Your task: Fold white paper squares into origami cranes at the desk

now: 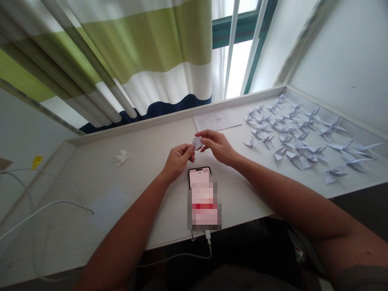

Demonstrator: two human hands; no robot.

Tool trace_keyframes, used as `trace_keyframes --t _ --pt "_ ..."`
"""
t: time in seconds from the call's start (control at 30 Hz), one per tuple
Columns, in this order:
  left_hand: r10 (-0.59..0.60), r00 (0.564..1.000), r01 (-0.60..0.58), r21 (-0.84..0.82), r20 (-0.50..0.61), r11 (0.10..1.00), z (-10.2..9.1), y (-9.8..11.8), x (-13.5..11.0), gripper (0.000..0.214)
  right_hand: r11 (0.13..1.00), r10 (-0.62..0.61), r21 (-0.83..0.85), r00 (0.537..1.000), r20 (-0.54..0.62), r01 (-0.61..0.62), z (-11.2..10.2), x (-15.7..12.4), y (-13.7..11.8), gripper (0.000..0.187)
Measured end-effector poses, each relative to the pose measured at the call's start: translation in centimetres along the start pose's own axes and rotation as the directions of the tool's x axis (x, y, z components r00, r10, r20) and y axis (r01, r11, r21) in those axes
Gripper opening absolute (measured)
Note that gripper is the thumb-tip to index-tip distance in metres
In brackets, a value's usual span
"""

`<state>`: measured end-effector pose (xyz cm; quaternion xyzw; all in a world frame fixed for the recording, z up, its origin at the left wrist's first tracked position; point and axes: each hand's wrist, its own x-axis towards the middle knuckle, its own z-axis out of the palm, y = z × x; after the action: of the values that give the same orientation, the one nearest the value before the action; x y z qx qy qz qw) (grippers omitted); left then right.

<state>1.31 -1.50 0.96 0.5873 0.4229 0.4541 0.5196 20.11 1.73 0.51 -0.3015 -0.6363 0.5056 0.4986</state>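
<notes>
Between my two hands, above the middle of the white table, is a small piece of folded white paper (197,143). My left hand (179,160) pinches its lower left side between thumb and fingers. On the other side, my right hand (218,146) grips the paper's right edge with its thumb and a finger, the remaining fingers curled over. Just below the hands lies a phone (200,178) with a lit pink screen, partly blurred out. Several folded white paper cranes (285,129) stand in a group on the table to the right.
A printed sheet (217,119) lies behind my hands. Crumpled tissue (121,157) and flat white paper (110,208) are on the left. White cables (60,204) cross the left side, and a charging cable (207,238) hangs off the front edge. A raised rim (145,123) borders the table's back.
</notes>
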Motion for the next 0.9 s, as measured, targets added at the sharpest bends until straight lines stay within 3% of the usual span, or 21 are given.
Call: trace_keyframes --t 0.2,0.37,0.67,0.9 --pt "0.109 0.991 -0.092 0.190 -0.078 0.977 0.3 0.4 -0.3 0.044 0.971 -0.111 -0.217 0.993 -0.037 0.101 0.0 -0.6 -0.3 0.030" --pt "0.157 0.983 -0.127 0.251 -0.100 0.959 0.6 0.6 -0.6 0.040 0.931 -0.219 -0.301 0.976 -0.013 0.205 -0.1 -0.6 -1.2 0.018" --pt "0.215 0.974 -0.186 0.280 -0.075 0.942 0.5 0.4 -0.6 0.036 0.987 -0.119 -0.111 0.992 -0.036 0.114 0.1 -0.4 -0.4 0.020" --pt "0.198 0.979 -0.181 0.279 -0.036 0.943 0.6 0.6 -0.9 0.032 0.982 -0.121 -0.146 0.993 -0.006 0.119 0.1 -0.4 -0.6 0.023"
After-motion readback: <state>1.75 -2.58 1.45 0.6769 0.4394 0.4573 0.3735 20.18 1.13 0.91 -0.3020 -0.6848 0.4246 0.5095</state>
